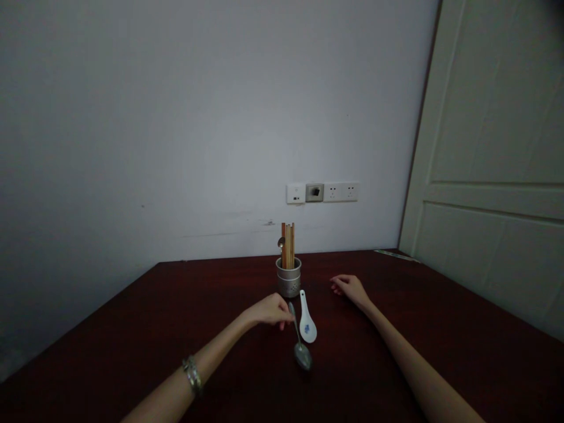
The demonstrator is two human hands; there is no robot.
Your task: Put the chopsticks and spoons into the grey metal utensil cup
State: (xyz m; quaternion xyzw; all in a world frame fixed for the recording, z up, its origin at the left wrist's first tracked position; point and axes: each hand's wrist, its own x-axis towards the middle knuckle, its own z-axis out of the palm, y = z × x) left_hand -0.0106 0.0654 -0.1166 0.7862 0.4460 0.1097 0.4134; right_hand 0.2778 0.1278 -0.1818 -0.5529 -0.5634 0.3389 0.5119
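Observation:
My left hand (272, 309) pinches the handle of a metal spoon (302, 356), whose bowl points toward me, low over or on the table. Just right of it lies a white soup spoon (308, 326) with a blue mark in its bowl and its handle pointing away. Behind both stands a metal utensil holder (289, 282). Several wooden chopsticks (289, 247) and a small metal spoon (281, 242) stick up out of it. My right hand (349, 286) rests on the table to the right, its fingers curled inward; whether anything is under them is hidden.
The dark red table (211, 282) reaches back to a pale wall (220, 117) with sockets and switch plates (340, 192). A flat, light strip (396, 255) lies at the back right edge. A panelled door (493, 194) stands along the right side.

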